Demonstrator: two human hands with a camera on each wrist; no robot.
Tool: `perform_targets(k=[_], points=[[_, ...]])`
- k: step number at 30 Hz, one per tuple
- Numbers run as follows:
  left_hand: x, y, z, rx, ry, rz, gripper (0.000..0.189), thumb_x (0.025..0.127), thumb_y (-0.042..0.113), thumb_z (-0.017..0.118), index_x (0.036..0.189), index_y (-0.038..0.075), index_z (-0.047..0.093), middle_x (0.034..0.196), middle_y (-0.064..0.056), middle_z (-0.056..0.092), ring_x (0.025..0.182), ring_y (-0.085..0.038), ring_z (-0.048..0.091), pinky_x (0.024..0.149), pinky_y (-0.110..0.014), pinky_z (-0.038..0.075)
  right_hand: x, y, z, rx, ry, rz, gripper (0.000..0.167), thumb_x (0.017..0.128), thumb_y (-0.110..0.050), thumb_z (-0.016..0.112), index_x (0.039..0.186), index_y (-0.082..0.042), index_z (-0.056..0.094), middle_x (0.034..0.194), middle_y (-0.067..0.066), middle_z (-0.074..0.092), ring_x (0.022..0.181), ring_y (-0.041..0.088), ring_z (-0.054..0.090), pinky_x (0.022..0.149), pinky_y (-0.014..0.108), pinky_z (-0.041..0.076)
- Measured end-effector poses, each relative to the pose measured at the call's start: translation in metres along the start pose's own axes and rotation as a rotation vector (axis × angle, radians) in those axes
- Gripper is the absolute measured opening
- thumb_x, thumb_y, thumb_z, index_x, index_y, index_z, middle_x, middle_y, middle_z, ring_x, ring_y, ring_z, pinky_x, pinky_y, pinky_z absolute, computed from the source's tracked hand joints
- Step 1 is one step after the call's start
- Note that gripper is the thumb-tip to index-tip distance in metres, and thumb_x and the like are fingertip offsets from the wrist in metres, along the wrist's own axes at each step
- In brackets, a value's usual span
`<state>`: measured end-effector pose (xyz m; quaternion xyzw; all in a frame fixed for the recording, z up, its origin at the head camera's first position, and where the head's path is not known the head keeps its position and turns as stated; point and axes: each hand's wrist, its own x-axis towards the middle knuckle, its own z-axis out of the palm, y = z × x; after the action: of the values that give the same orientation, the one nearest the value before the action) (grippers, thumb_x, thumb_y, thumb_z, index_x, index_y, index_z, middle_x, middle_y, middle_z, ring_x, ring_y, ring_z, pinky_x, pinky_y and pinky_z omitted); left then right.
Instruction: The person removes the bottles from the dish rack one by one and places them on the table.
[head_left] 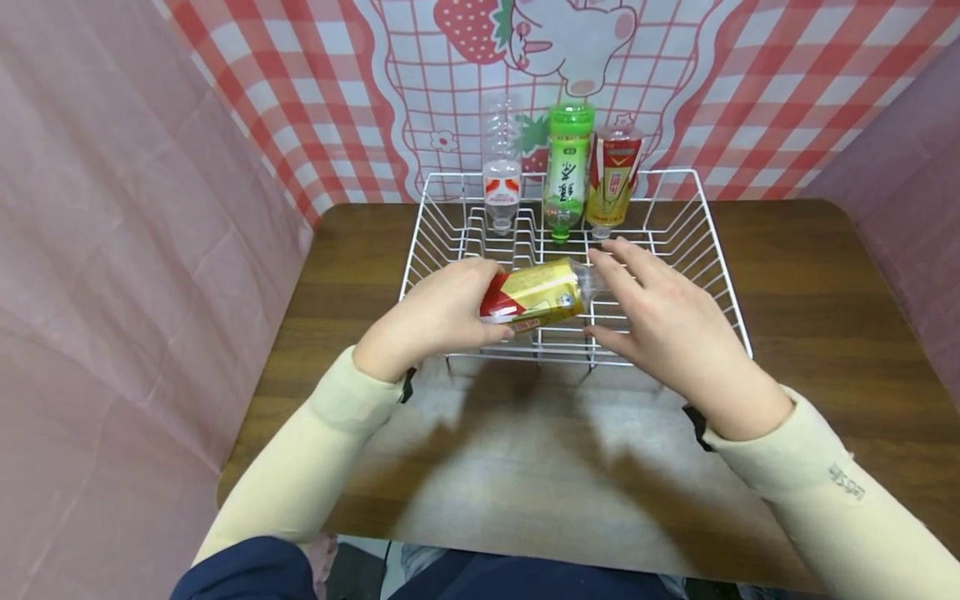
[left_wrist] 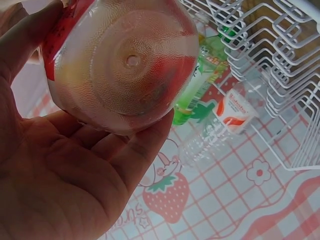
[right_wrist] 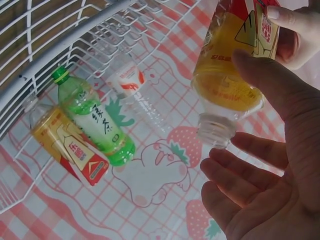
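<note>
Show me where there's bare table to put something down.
Bare tabletop lies between the white rack and the table's left, right and near edges. Crowded: the rack's back, where a clear bottle, green bottle and red-and-yellow bottle sit neck-down; and above its middle, left hand, right hand and held bottle.

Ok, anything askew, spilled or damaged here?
Just the stance: the clear bottle, green tea bottle and racked red-gold bottle stand neck-down, not on their bases, at the back of the white wire dish rack, possibly deliberate. No visible spill; the held bottle looks intact where visible.
</note>
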<state>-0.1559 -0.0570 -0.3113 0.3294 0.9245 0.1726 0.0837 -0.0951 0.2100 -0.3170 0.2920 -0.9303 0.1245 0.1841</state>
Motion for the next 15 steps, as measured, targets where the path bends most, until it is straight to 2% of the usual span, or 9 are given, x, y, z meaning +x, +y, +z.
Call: perform_targets(k=[7,15], points=[[-0.002,-0.004,0.0,-0.028,0.044,-0.016,0.056,0.078,0.035,0.085,0.119,0.004,0.061,0.099,-0.001,0.061,0.087,-0.017,0.057,0.075,-0.033,0.05,-0.003,0.005,-0.003,0.012,-0.006,0.057,0.091,0.071,-0.021,0.095,0.146,0.003,0.049,0.143,0.024,0.049,0.121,0.042,0.056,0.091,0.06,0.052],[-0.007,-0.011,0.001,-0.079,0.079,-0.054,0.057,0.079,0.035,0.084,0.121,0.005,0.061,0.102,-0.001,0.061,0.088,-0.017,0.056,0.077,-0.033,0.05,-0.01,0.013,-0.003,0.028,0.038,0.096,0.093,0.07,-0.021,0.095,0.147,0.004,0.048,0.142,0.023,0.051,0.123,0.042,0.053,0.09,0.06,0.051]])
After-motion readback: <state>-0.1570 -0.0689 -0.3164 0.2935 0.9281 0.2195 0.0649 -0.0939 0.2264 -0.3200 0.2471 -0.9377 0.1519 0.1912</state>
